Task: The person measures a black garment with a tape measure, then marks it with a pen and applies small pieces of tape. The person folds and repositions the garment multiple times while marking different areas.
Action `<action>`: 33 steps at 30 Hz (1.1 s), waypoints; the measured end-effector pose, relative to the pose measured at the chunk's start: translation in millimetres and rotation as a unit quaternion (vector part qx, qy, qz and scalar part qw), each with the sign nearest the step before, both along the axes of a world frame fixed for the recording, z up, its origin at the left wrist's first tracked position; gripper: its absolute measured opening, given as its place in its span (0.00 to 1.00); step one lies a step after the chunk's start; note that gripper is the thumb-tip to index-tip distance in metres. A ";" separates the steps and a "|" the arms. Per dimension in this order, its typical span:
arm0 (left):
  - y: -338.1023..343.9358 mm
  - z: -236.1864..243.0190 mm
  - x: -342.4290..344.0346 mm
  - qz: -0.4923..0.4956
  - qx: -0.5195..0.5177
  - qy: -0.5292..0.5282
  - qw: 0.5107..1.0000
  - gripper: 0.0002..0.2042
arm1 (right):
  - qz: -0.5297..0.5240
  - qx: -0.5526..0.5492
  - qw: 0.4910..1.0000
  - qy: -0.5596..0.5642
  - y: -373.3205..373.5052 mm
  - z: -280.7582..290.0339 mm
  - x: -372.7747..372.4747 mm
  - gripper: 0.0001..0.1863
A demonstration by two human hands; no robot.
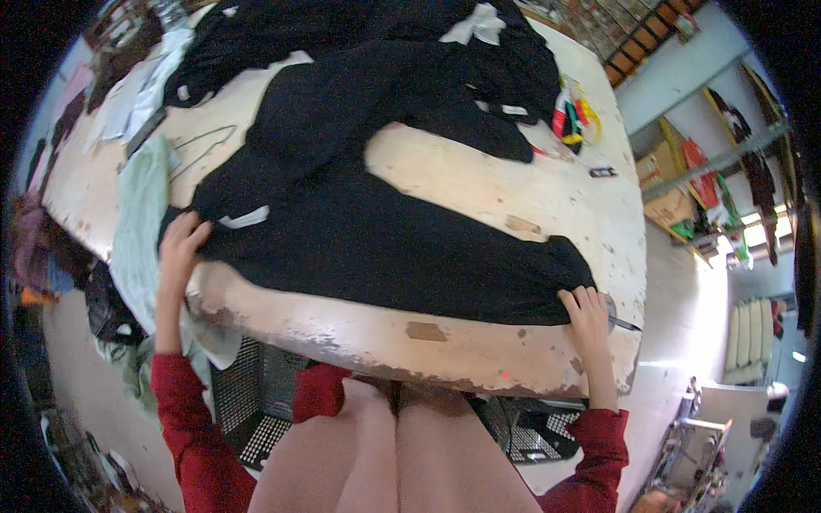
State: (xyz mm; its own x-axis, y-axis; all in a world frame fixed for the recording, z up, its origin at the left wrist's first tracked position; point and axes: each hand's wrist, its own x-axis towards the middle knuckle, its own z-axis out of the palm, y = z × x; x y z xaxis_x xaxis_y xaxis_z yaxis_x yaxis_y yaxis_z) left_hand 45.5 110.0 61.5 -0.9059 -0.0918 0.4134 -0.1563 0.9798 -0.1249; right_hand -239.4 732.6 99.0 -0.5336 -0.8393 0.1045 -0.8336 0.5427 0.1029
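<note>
A black cloth garment (342, 239) lies spread across the pale table in front of me, one long narrow part stretching to the right. My left hand (183, 239) is closed on its left edge, beside a small white label (245, 218) on the cloth. At the far end of that narrow part, my right hand (588, 315) grips the lower corner, fingers bent over the edge. Just right of these fingers a thin dark pointed tool (627, 324) sticks out; its other end is partly hidden by the hand.
More black garments (282, 34) with white tags are heaped at the table's far side. Pale green cloth (144, 214) hangs over the left edge. Coloured-handled tools (575, 115) and a small dark object (602, 173) lie at right. Black perforated crates (256, 402) stand below the worn table edge (479, 363).
</note>
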 end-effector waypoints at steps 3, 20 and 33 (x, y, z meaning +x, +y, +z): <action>37.3 42.1 20.5 0.078 0.149 -0.086 0.982 0.11 | -0.021 -0.051 0.986 -0.158 -7.1 43.8 29.6 0.21; 144.0 18.2 -182.9 -0.140 0.269 -0.077 0.950 0.10 | -0.197 -0.072 0.951 -0.225 74.3 35.5 26.4 0.37; 146.0 11.6 -189.2 -0.155 0.394 -0.029 0.905 0.10 | -0.370 -0.125 0.921 0.011 22.0 -33.8 -110.5 0.29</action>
State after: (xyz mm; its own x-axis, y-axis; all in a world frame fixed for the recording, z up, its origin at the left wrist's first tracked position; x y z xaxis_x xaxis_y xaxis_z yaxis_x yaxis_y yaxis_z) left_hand -143.7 255.9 73.0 -0.9566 -0.0750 0.2815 0.1265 0.7634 0.6334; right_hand -349.9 754.5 65.2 -0.9448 -0.1952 0.2633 -0.2257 0.9700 -0.0905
